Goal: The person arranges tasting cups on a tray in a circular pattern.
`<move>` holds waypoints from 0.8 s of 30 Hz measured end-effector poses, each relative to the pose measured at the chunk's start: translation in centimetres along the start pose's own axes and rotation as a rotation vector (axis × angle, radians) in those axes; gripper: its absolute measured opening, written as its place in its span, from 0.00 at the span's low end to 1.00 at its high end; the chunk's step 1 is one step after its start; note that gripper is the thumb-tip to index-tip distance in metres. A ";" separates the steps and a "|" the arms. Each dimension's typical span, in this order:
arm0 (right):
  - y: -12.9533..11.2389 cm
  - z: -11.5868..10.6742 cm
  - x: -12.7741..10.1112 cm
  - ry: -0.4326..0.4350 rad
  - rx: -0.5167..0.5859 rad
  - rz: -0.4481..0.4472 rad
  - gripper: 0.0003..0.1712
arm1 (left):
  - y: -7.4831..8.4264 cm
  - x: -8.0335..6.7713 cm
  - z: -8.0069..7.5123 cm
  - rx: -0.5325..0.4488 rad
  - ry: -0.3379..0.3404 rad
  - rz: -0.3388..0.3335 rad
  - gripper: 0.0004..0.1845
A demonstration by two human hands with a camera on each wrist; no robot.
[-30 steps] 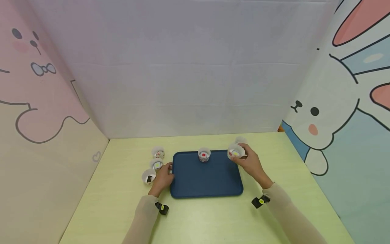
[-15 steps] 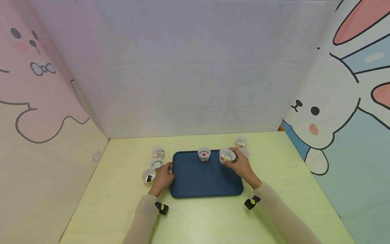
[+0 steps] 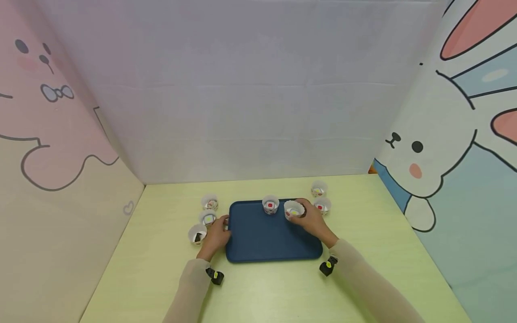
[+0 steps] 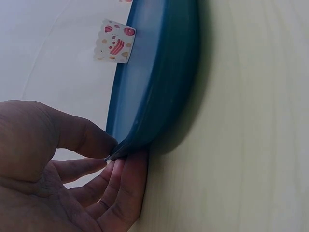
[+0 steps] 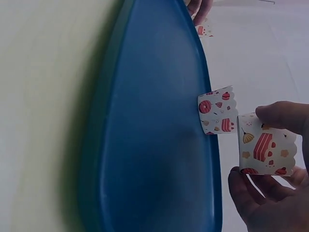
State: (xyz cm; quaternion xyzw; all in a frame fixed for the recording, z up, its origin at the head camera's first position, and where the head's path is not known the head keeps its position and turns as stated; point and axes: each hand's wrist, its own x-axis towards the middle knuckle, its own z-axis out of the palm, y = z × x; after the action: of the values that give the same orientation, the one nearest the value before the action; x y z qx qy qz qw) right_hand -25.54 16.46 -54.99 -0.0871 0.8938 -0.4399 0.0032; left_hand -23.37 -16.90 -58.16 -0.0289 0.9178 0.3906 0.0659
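paper cup (image 3: 270, 211) stands on tray (image 3: 270, 244), left hand (image 3: 216, 236) pinches tray rim, right hand (image 3: 317, 223) pinches second cup (image 3: 291, 210) above, five cups (image 3: 209, 201) remain on desk (image 3: 266, 291).

Contents (image 3: 294, 212) of the held cup (image 5: 267, 150), seemingly partly yellow, too small to identify

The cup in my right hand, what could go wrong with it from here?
First, the held cup is close to the standing cup on the tray, so setting it down could knock that one. Second, the right hand pinches it by its sides; the walls look thin, so a hard squeeze might crumple them. Third, the left hand grips the tray's edge, so a tug could jolt the landing spot.
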 end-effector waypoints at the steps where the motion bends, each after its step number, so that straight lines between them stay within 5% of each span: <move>1: 0.1 0.1 0.1 -0.004 -0.011 -0.002 0.34 | 0.0 0.0 0.0 0.000 0.001 0.000 0.32; 24: 0.8 1.7 1.0 -0.111 -0.081 0.034 0.34 | 0.3 -0.3 -0.1 0.003 0.018 0.001 0.31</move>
State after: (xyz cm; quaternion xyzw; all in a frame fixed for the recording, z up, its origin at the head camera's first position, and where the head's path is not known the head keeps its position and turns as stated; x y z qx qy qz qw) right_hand -26.55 15.47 -56.57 -0.0963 0.9106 -0.3978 0.0568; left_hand -23.11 -16.72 -57.82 -0.0316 0.9190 0.3888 0.0575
